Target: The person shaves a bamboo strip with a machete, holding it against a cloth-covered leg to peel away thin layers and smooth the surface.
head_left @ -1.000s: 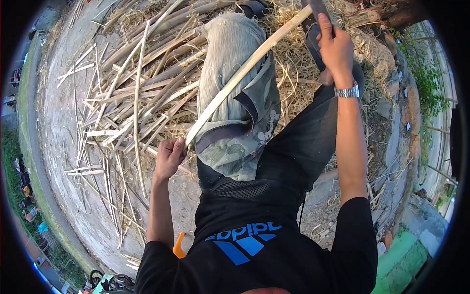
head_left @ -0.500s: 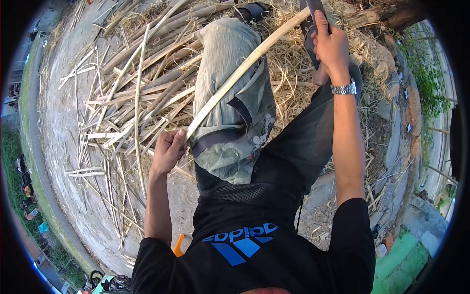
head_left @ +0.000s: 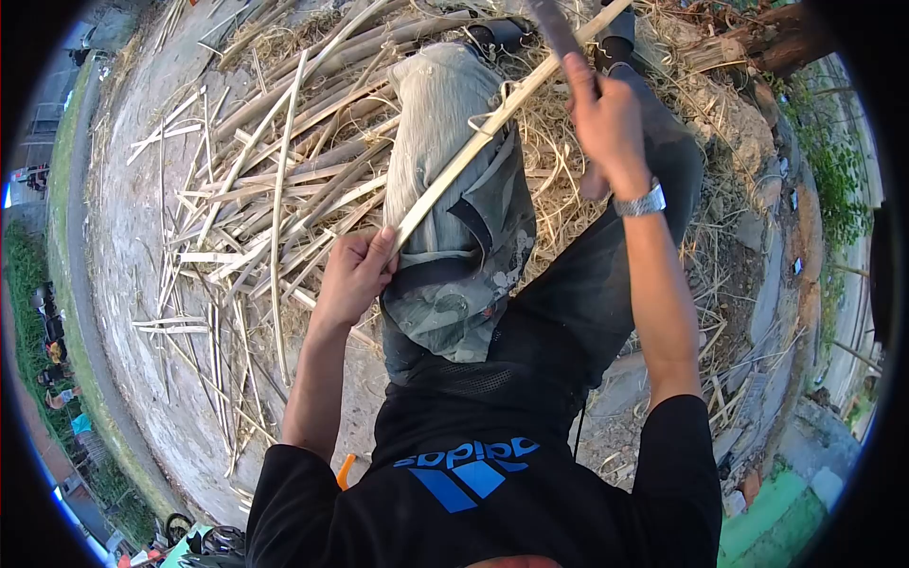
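Note:
My left hand [head_left: 358, 275] is closed around the near end of a long pale bamboo strip [head_left: 454, 180]. The strip slants up to the right, over the grey cloth pad [head_left: 436, 104] that covers my thigh. In my right hand [head_left: 611, 128] is a knife; its dark blade [head_left: 553, 26] points up past my thumb and lies across the strip near its far end. The butt of the knife's handle shows below my fist. Thin curled shavings [head_left: 492, 121] stand on the strip's upper face.
Split bamboo pieces [head_left: 275, 189] lie in a loose heap on the concrete ground to the left. Fine shavings [head_left: 559, 180] cover the ground between my legs. At the upper right is a thick brown log [head_left: 772, 40]. An orange object [head_left: 347, 470] lies by my left elbow.
My right hand and the knife have moved left and down along the strip. My left hand has shifted right and slightly up. Curled shavings now show on the strip.

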The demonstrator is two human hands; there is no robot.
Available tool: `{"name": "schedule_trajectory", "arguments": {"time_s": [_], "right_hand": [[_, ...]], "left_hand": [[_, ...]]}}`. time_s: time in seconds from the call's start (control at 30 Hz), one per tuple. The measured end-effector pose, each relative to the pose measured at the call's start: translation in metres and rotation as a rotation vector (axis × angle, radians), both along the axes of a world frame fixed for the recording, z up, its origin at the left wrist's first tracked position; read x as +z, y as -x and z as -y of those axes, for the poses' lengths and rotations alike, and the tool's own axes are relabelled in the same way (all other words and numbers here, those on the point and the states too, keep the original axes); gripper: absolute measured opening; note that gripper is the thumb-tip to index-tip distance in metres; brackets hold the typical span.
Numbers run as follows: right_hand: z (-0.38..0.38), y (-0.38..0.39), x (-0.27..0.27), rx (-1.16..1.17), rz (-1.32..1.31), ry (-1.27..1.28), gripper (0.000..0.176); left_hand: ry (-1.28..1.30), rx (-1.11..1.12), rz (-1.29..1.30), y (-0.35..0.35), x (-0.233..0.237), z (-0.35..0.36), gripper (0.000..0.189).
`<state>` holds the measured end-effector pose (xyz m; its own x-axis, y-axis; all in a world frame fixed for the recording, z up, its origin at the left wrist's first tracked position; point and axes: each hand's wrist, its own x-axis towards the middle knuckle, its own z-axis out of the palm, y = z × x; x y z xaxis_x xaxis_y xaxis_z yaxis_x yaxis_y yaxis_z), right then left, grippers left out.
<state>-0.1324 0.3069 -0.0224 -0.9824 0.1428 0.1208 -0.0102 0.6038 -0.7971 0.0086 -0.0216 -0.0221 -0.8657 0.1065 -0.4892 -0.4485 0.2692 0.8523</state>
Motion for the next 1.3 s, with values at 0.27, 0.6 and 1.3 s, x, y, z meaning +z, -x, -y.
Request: {"name": "schedule_trajectory", "arguments": {"time_s": [0.27,0.6,1.3], "right_hand": [[0.082,-0.096,0.014,0.455,0.058,0.153,0.059],[0.042,-0.053,0.034,0.042,-0.053,0.354,0.052],[0.019,-0.014,0.004,0.038,-0.113,-0.109,0.067]], "left_hand": [[-0.124,0.027,0.03,0.007,0.005,-0.004,0.05],[-0.14,0.021,-0.077,0.014,0.026,-0.018,0.05],[0.241,-0.11,-0.322,0.003,0.021,0.006,0.028]]}}
